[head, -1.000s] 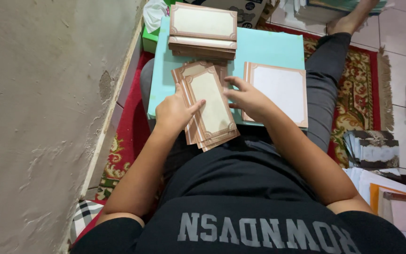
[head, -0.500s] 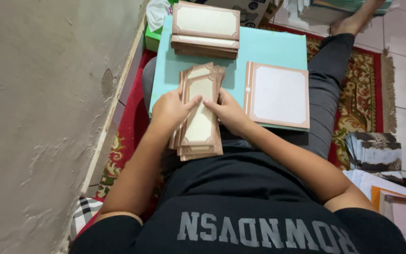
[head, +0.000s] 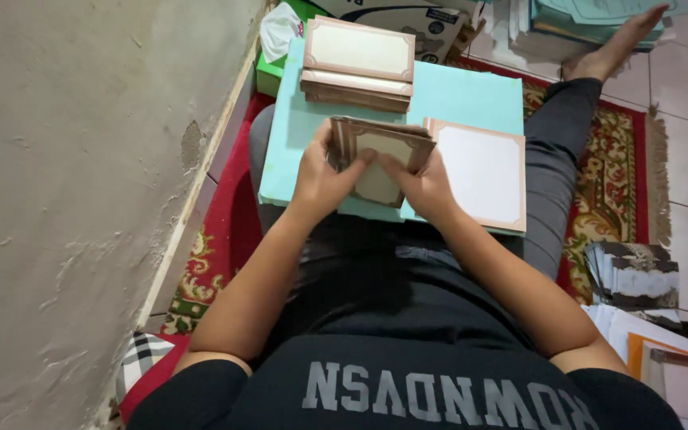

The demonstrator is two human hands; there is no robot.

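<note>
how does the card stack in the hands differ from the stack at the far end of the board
The held stack is gripped by the left hand and right hand, tilted and unevenly fanned; the far stack lies flat and untouched on the teal board. The held stack looks thinner and the far stack thicker and squarer. Both are cream cards with brown ornate borders.
</note>
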